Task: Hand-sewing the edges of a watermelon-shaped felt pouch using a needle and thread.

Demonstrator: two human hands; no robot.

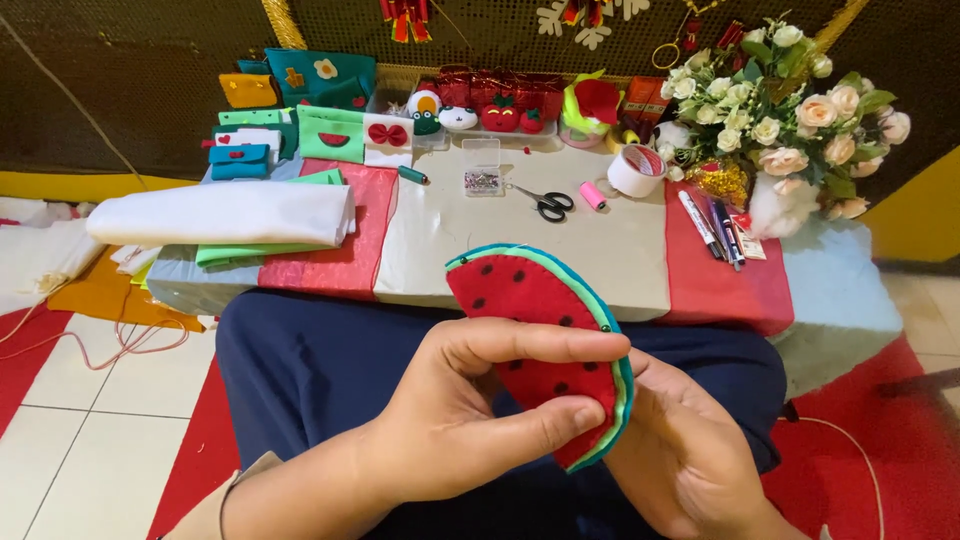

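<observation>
Red felt watermelon slice with black seed dots and green and blue rim (pixel 530 320), held above the lap, just before the low cloth-covered table (pixel 620 270). Left hand (pixel 460 430) pinching its curved edge between thumb and forefinger; right hand (pixel 690 450) cupped behind, fingers pressed to the back. Best kept layers aligned, grip firm near the rim. Beyond the slice: black-handled scissors (pixel 550 203), pink thread spool (pixel 593 195), bouquet (pixel 790 90).

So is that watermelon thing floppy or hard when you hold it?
Probably soft and bendy: the watermelon piece looks like thin felt layers, curving between the left hand and right hand. Likely very light, since fingertips alone pinch it. Its fuzzy surface shouldn't slip, and being flat, it won't roll.
</observation>
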